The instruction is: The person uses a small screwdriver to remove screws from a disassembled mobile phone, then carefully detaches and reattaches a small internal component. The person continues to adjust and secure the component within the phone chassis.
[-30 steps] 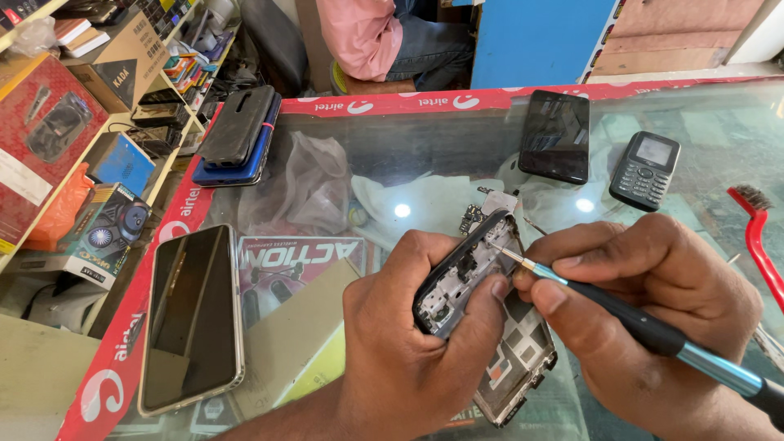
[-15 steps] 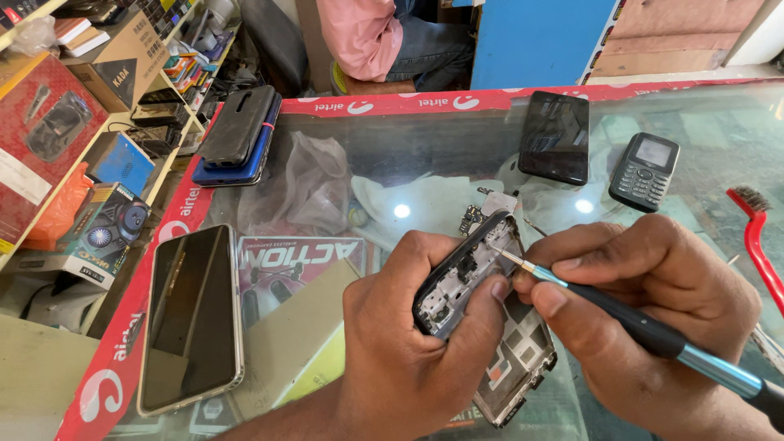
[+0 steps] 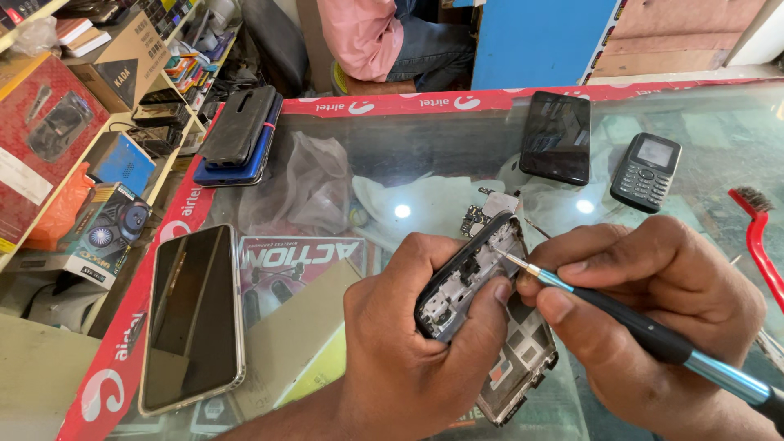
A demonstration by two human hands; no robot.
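My left hand [image 3: 408, 343] is clamped around the opened phone frame [image 3: 478, 273], fingers wrapped over its top edge, holding it tilted up above the glass counter [image 3: 441, 155]. My right hand [image 3: 653, 318] grips the screwdriver [image 3: 653, 339] like a pen, thumb and forefinger pinching the black shaft, tip touching the inside of the frame near its upper end. A second stripped chassis [image 3: 518, 367] sits under the frame (partly hidden by both hands, can't tell if it's touching the counter). Small circuit board [image 3: 482, 214] lies just beyond the frame. Left of my arm: a smartphone [image 3: 192, 314] face up. Farther back: a stack of phones [image 3: 241, 131], a dark phone [image 3: 557, 137], a keypad phone [image 3: 645, 171]. Red brush [image 3: 759, 233] at the right edge.
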